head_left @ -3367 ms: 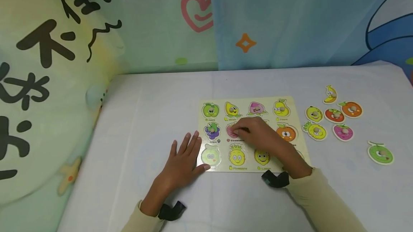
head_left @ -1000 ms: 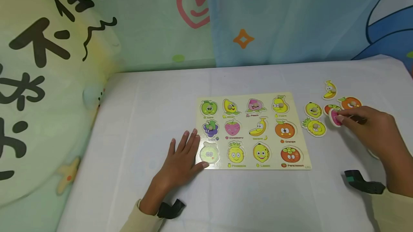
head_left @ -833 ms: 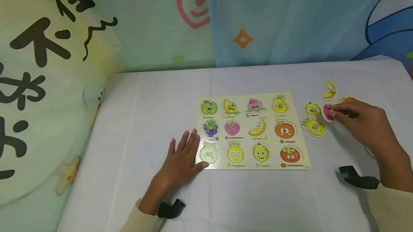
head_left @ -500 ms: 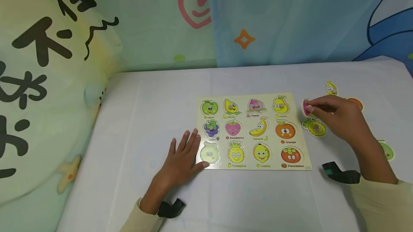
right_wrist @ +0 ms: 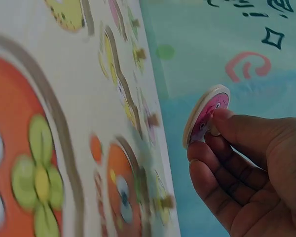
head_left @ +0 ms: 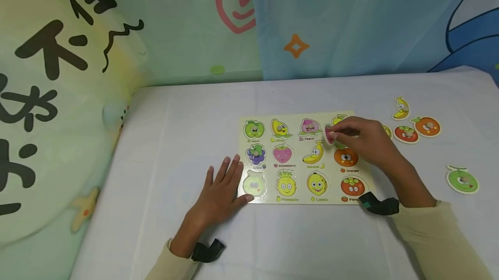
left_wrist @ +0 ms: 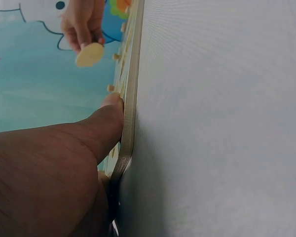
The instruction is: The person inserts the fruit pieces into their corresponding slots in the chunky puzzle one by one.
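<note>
My right hand [head_left: 368,139] pinches a pink strawberry puzzle piece [head_left: 328,135] by its knob, held tilted on edge over the upper right part of the fruit puzzle board [head_left: 298,161]. In the right wrist view thumb and fingers close on the knob of the strawberry piece [right_wrist: 207,116], its face turned towards the palm. On the board, the strawberry recess [head_left: 282,154] with its printed picture lies left of the banana recess [head_left: 313,153]. My left hand [head_left: 218,197] rests flat at the board's left edge, fingers straight, thumb on the lower left corner.
Knobbed pieces fill the top row and the grape slot [head_left: 256,154]. Right of the board lie loose banana [head_left: 400,108], orange [head_left: 426,127], persimmon [head_left: 406,134] and melon [head_left: 462,180] pieces. A yellow piece [head_left: 387,131] is partly hidden behind my right hand. Printed curtains [head_left: 351,24] stand behind the table.
My right hand has left the board, picked up the strawberry piece from the loose pieces and carried it left over the board. The left hand has stayed in place.
</note>
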A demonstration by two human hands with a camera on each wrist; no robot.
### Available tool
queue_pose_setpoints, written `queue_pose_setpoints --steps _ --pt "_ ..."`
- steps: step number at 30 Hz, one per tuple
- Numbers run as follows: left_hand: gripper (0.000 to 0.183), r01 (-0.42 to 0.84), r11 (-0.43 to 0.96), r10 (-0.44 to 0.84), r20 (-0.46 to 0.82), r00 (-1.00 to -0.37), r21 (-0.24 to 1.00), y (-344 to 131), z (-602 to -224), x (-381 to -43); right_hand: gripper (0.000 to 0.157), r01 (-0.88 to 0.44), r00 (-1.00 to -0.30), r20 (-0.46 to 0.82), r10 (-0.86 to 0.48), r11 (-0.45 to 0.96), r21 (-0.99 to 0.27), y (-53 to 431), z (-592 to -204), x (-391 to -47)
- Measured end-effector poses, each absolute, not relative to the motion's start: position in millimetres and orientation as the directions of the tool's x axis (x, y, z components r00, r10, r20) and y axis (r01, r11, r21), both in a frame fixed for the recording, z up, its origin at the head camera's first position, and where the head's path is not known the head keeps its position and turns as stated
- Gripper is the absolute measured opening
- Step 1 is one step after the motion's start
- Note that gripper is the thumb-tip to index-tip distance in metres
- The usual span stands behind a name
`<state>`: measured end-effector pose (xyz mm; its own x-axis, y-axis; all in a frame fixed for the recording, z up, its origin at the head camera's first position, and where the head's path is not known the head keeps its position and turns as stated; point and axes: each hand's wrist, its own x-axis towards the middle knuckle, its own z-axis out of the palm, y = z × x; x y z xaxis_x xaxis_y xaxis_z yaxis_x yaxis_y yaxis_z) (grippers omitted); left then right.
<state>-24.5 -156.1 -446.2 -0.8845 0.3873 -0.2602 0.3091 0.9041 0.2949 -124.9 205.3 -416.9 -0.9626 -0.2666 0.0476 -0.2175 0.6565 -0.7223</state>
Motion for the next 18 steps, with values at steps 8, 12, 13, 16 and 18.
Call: queue_pose_setpoints --steps 8,12,13,16,18 --pt "0.084 0.319 0.905 0.391 -0.257 -0.884 0.283 -155.4 -446.6 -24.8 0.016 -0.222 -0.945 0.003 -0.327 0.635 -0.74 181.0 -425.9 -127.5" --pt "0.084 0.32 0.906 0.392 -0.26 -0.883 0.278 -155.8 -446.3 -24.8 0.013 -0.242 -0.93 -0.01 -0.368 0.629 -0.738 166.4 -431.4 -130.5" --pt "0.084 0.32 0.906 0.391 -0.26 -0.883 0.275 -155.9 -446.2 -24.8 0.012 -0.243 -0.925 -0.018 -0.38 0.626 -0.741 162.6 -432.0 -131.3" --pt "0.084 0.318 0.906 0.389 -0.257 -0.884 0.278 -156.3 -445.8 -24.8 0.011 -0.242 -0.91 -0.043 -0.412 0.612 -0.753 151.1 -432.0 -133.3" --pt "0.084 0.316 0.905 0.389 -0.256 -0.885 0.284 -156.4 -445.9 -24.8 0.01 -0.236 -0.902 -0.06 -0.428 0.604 -0.761 143.4 -430.6 -133.6"
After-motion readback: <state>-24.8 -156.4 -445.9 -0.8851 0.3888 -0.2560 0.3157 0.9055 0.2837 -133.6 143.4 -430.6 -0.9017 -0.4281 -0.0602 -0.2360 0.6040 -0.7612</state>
